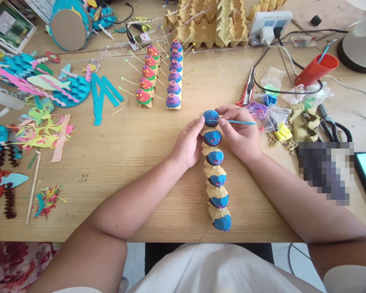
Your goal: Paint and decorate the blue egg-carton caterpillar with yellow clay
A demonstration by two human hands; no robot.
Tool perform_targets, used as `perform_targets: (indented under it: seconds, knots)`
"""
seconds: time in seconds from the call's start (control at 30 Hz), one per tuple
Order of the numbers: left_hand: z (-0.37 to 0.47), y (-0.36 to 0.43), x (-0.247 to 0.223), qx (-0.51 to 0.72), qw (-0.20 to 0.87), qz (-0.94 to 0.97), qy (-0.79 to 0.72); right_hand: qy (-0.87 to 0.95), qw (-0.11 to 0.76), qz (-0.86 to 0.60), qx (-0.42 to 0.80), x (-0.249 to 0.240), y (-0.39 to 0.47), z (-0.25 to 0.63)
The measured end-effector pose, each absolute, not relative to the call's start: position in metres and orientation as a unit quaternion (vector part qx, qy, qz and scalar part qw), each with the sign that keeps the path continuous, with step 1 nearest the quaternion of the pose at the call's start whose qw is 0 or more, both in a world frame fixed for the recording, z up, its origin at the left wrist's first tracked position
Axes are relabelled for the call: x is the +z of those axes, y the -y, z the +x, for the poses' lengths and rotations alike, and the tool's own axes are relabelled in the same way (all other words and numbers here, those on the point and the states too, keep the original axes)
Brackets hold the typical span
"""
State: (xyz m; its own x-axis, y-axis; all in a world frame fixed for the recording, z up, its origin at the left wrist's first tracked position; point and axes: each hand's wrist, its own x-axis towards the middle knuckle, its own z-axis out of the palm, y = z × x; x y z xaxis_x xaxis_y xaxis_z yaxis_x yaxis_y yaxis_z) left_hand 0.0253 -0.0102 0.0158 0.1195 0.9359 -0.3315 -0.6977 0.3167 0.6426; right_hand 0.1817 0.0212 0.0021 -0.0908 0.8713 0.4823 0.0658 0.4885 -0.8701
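Observation:
A strip of egg carton cups (217, 179) with blue and dark clay caps lies lengthwise on the table in front of me. Most of its caps carry small pink face marks. My left hand (190, 140) grips the strip's far end from the left, thumb against the farthest blue cap (211, 117). In my right hand (242, 132) a thin blue stick-like tool (238, 121) is pinched, its tip touching that same cap. The fingers of my right hand also curl behind the cup. Farther back stand two finished-looking strips, one red and green (148, 72), one purple and blue (175, 76).
At right are a craft knife (248, 90), bagged clay (258, 110), a torn carton piece (305, 122), black-handled scissors (335, 126) and a red cup (319, 69). Paper scraps (42, 130) and a wooden stick (33, 189) lie left. Egg trays (213, 24) and a power strip (271, 21) sit behind.

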Motion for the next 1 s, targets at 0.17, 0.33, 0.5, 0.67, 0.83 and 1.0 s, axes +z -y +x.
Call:
perform_targets:
  seconds: [0.17, 0.33, 0.5, 0.67, 0.83, 1.0]
  knots:
    - [0.0252, 0.0105, 0.0153, 0.556, 0.732, 0.147, -0.364, 0.65, 0.566, -0.365, 0.354, 0.0013, -0.0212, 0.1825]
    - [0.0254, 0.0105, 0.0152, 0.556, 0.733, 0.145, -0.363, 0.647, 0.567, -0.363, 0.357, 0.0023, -0.0213, 0.1821]
    - [0.0251, 0.0105, 0.0143, 0.562, 0.729, 0.155, -0.359, 0.639, 0.57, -0.359, 0.372, 0.0028, -0.0207, 0.1815]
    - [0.0247, 0.0107, 0.0143, 0.56, 0.724, 0.187, -0.357, 0.634, 0.574, -0.356, 0.375, 0.0021, -0.0202, 0.1814]
    - [0.0249, 0.0109, 0.0151, 0.562, 0.727, 0.167, -0.357, 0.637, 0.57, -0.36, 0.374, 0.0032, -0.0195, 0.1815]
    - [0.0247, 0.0106, 0.0139, 0.567, 0.73, 0.169, -0.342, 0.643, 0.571, -0.354, 0.367, 0.0026, -0.0199, 0.1816]
